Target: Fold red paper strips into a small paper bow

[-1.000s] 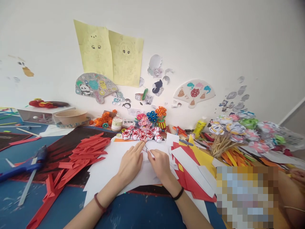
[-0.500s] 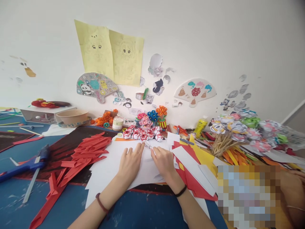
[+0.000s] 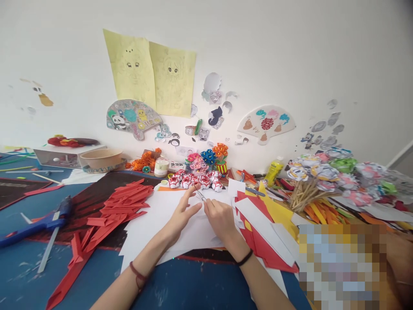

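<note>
My right hand is closed in a pinch over the white paper sheets. A thin, dark, wire-like piece with narrow loops sticks out of its fingertips, up and to the left. My left hand is open just left of it, thumb and fingers spread. Its fingertips are close to the far end of the piece; whether they touch it I cannot tell. Right behind both hands sits a cluster of red-and-white folded paper flowers.
Red folded paper strips and a blue glue gun lie on the left. At right are red paper, a yellow bottle and a bunch of paper flowers on sticks. Another person's arm shows at the right edge.
My left hand has gone from lying palm-down with its fingers forward to turned sideways, thumb and fingers apart. My right hand has closed in tighter, and the dark piece shows more clearly.
</note>
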`<state>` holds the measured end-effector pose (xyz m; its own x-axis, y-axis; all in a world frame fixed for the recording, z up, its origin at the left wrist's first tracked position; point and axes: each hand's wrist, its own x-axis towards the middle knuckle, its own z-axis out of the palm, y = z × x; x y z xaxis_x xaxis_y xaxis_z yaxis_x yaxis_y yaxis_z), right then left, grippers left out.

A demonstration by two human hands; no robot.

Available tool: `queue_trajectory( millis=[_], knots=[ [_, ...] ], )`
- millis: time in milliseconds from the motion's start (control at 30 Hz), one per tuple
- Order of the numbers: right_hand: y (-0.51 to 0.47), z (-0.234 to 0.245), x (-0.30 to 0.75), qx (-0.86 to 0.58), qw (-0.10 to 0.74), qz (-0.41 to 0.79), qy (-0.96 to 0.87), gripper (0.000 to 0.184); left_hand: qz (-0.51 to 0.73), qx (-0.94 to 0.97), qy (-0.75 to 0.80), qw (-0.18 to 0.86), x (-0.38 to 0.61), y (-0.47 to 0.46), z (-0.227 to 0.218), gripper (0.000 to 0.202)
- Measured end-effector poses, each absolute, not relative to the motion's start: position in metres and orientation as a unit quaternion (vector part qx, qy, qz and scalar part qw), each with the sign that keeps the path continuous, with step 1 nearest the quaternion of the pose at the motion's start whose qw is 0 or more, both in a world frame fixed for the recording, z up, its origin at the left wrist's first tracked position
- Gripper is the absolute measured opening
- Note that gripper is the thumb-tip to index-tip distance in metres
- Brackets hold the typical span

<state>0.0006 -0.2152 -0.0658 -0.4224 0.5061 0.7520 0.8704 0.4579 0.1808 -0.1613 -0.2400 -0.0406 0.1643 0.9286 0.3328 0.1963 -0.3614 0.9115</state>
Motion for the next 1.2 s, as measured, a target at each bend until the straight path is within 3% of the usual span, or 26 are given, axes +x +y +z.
queue_trajectory(
  millis=[167, 400, 533, 800, 900, 1000, 1067, 1133, 1200],
  knots=[
    [-0.212, -0.072, -0.004, -0.466, 0.276, -0.300, -0.786, 0.021, 0.517, 0.563, 0.315, 0.562, -0.153, -0.257, -0.024, 0.048],
    [-0.213, -0.067, -0.009, -0.506, 0.214, -0.258, -0.795, 0.016, 0.506, 0.466, 0.199, 0.698, -0.149, -0.263, -0.024, 0.049],
    [-0.213, -0.066, -0.009, -0.503, 0.225, -0.268, -0.790, 0.015, 0.509, 0.461, 0.184, 0.704, -0.146, -0.265, -0.025, 0.053],
    [-0.219, -0.072, -0.009, -0.427, 0.342, -0.282, -0.788, 0.021, 0.540, 0.480, 0.255, 0.643, -0.145, -0.258, -0.032, 0.065],
    [-0.221, -0.068, -0.006, -0.432, 0.401, -0.145, -0.795, 0.027, 0.544, 0.493, 0.266, 0.625, -0.146, -0.258, -0.032, 0.064],
    [-0.222, -0.058, -0.004, -0.409, 0.452, 0.115, -0.785, 0.038, 0.555, 0.485, 0.251, 0.627, -0.150, -0.259, -0.028, 0.062],
    [-0.221, -0.051, -0.002, -0.378, 0.478, 0.316, -0.727, 0.055, 0.557, 0.482, 0.232, 0.635, -0.152, -0.259, -0.025, 0.060],
    [-0.219, -0.045, -0.001, -0.341, 0.473, 0.488, -0.649, 0.071, 0.554, 0.481, 0.202, 0.649, -0.155, -0.259, -0.022, 0.055],
    [-0.220, -0.040, -0.001, -0.310, 0.445, 0.580, -0.608, 0.072, 0.545, 0.482, 0.168, 0.665, -0.157, -0.260, -0.020, 0.049]
  ],
)
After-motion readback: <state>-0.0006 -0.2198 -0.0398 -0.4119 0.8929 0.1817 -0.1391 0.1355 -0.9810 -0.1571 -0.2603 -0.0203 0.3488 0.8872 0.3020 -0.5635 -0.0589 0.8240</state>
